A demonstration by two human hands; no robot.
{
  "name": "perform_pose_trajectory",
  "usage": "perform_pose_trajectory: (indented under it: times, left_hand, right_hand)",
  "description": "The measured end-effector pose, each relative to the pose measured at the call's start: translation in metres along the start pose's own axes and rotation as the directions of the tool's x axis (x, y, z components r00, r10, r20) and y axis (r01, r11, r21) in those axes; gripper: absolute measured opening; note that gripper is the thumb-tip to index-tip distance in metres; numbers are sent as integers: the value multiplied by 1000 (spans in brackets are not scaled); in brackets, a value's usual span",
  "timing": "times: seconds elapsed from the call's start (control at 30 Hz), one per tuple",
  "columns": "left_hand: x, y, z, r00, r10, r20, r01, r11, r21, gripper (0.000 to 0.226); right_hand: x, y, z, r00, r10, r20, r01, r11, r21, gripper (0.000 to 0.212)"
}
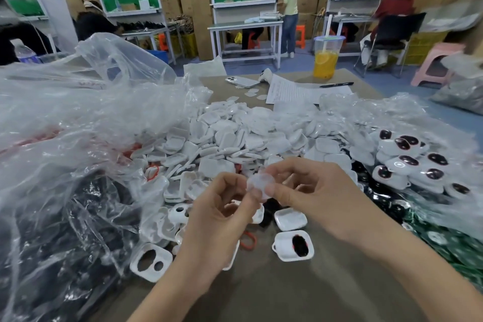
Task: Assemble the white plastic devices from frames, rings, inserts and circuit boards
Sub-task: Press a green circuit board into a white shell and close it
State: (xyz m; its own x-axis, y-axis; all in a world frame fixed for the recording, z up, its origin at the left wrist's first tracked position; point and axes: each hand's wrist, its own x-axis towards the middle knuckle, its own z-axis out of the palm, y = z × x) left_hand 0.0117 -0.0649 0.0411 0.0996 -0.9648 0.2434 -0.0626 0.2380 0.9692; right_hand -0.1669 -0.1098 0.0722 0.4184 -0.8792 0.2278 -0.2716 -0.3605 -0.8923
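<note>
My left hand (222,206) and my right hand (305,188) meet above the table and both pinch a small translucent round insert (258,182) between their fingertips. Below them lie white frames: one with two holes (151,261), one with a dark insert inside (294,246) and an empty one (290,218). A red ring (248,240) lies between the frames. A big heap of white plastic covers (235,138) fills the table's middle.
Crumpled clear bags (78,125) holding dark parts cover the left side. Assembled white devices with dark windows (418,162) sit in a bag at right, green circuit boards (444,240) below them. A phone (241,81), papers, a pen and an orange drink (325,60) stand at the back.
</note>
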Motion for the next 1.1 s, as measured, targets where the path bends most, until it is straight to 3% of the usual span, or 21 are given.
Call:
perform_pose_trajectory:
  times: [0.17,0.3,0.4,0.63,0.97,1.1]
  left_hand:
    - [0,-1,2,1000,-28,-9,28,1000,10,17]
    - [4,-3,0,999,-48,-18,48,999,-26,17]
    - [5,-4,0,994,-109,32,111,992,-64,23]
    - [9,-6,-4,974,-210,89,220,969,-111,26]
    - [10,-7,-7,950,-275,148,300,937,-181,27]
    - [11,1,3,973,-215,87,225,967,-122,17]
  right_hand:
    - [-10,13,-7,991,67,-117,-49,987,151,6]
    - [-9,17,-15,973,141,-181,-89,959,268,15]
    - [-7,20,-12,979,165,-119,-114,929,351,22]
    - [-7,28,3,994,107,-2,-101,943,318,24]
    - [-7,26,2,985,159,-63,-128,931,341,10]
    - [-10,24,-3,977,188,-98,-140,920,366,11]
